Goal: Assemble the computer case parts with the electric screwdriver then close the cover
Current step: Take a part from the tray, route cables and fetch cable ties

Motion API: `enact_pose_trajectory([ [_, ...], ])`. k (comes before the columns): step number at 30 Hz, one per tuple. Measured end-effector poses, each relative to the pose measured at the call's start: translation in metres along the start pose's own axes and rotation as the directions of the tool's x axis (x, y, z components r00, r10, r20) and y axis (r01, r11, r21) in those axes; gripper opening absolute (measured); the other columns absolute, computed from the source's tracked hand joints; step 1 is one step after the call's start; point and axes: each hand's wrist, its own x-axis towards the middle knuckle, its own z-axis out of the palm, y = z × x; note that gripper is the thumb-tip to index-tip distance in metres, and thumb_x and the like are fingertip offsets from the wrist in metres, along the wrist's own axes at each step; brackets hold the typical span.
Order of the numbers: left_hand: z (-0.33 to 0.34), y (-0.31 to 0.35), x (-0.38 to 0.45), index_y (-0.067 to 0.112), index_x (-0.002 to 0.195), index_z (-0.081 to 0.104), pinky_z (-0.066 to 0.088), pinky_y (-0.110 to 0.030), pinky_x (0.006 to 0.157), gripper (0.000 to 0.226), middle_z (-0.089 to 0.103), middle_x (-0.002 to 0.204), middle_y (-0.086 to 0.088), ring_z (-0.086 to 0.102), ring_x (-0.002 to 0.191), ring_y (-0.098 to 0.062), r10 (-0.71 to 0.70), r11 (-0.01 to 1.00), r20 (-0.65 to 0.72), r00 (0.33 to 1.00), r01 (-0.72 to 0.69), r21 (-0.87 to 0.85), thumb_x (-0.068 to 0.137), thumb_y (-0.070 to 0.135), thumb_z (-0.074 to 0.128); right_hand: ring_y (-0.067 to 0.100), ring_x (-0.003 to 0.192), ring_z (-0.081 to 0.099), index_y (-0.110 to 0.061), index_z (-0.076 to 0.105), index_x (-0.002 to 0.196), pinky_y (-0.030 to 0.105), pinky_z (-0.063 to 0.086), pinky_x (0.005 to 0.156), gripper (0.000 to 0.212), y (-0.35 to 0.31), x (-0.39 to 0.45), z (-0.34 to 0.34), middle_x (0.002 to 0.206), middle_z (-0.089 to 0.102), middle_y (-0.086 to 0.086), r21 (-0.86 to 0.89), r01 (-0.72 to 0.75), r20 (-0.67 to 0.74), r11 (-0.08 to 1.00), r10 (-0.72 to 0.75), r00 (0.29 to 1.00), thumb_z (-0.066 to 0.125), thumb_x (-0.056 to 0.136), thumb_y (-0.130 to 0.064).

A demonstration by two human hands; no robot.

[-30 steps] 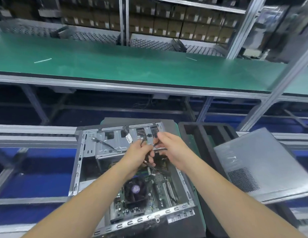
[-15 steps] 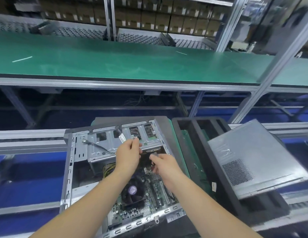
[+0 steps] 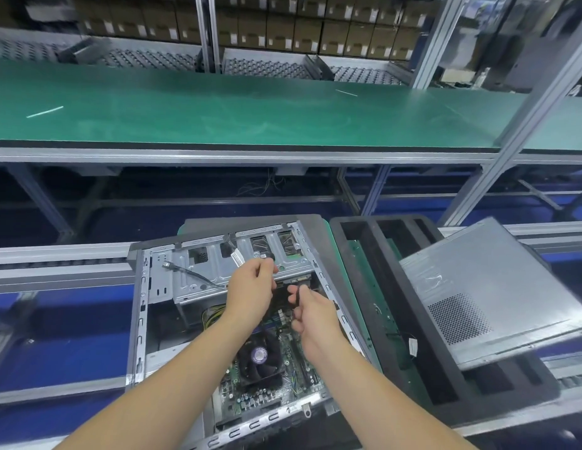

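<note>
Computer case (image 3: pixel 146 319) lies open on its side in front of me, cover (image 3: pixel 497 287) off, propped on the black tray just right of the case. My 2 hands are inside, close together below the drive cage (image 3: pixel 198 274): left hand (image 3: pixel 250 292) and right hand (image 3: pixel 310 315) both pinch a dark part (image 3: pixel 281 298), cannot tell what exactly. No electric screwdriver in view. I judge it early: parts not yet seated, screwing and closing not yet done.

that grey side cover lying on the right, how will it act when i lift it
The side cover looks like thin sheet metal, so it is probably light but may flex if lifted by one corner. It overhangs the black tray at a tilt, so a push could slide or tip it. Its plastic film probably feels slippery.
</note>
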Motion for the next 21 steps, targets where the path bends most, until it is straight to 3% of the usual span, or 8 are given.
enact_pose_trajectory([
  [5, 0.001, 0.001, 0.007, 0.029, 0.082, 0.063, 0.05, -0.036, 0.065, 0.034, 0.066, 0.073, 0.004, 0.062, 0.072, -0.018, 0.113, 0.973, 0.006, 0.994, -0.112, 0.204, 0.104, 0.042, 0.04, 0.014, 0.063, 0.034, -0.013, 0.065, 0.091, 0.03, 0.029, 0.053, 0.03, 0.003, 0.003, 0.01, 0.073, 0.044, -0.001, -0.04, -0.033, -0.082, 0.999, 0.03, 0.996, 0.042, 0.107, -0.025],
  [9, 0.003, 0.0, 0.018, 0.03, 0.084, 0.061, 0.049, -0.041, 0.079, 0.032, 0.063, 0.077, 0.01, 0.056, 0.081, -0.014, 0.241, 0.87, 0.079, 0.967, -0.252, 0.423, 0.104, 0.041, 0.039, 0.017, 0.064, 0.035, -0.015, 0.059, 0.09, 0.032, 0.031, 0.056, 0.023, -0.003, 0.006, 0.012, 0.072, 0.041, 0.001, -0.099, -0.006, -0.1, 0.995, -0.004, 0.995, 0.041, 0.103, -0.021],
  [14, 0.01, -0.008, 0.027, 0.026, 0.11, 0.064, 0.054, -0.045, 0.083, 0.029, 0.072, 0.097, 0.002, 0.063, 0.091, -0.024, 0.193, 0.823, 0.24, 0.952, -0.29, 0.489, 0.107, 0.039, 0.038, 0.019, 0.073, 0.046, -0.014, 0.061, 0.089, 0.038, 0.04, 0.07, 0.029, 0.002, 0.01, 0.011, 0.079, 0.051, 0.0, -0.181, 0.074, -0.11, 0.981, -0.095, 0.989, 0.04, 0.105, -0.024],
  [21, 0.01, -0.016, 0.03, 0.03, 0.13, 0.061, 0.053, -0.042, 0.088, 0.034, 0.072, 0.113, 0.003, 0.063, 0.102, -0.023, 0.182, 0.822, 0.254, 0.95, -0.289, 0.491, 0.109, 0.039, 0.037, 0.02, 0.077, 0.054, -0.015, 0.065, 0.087, 0.041, 0.045, 0.074, 0.036, 0.01, 0.016, 0.011, 0.08, 0.058, -0.001, -0.214, 0.139, -0.138, 0.967, -0.171, 0.976, 0.039, 0.108, -0.026],
])
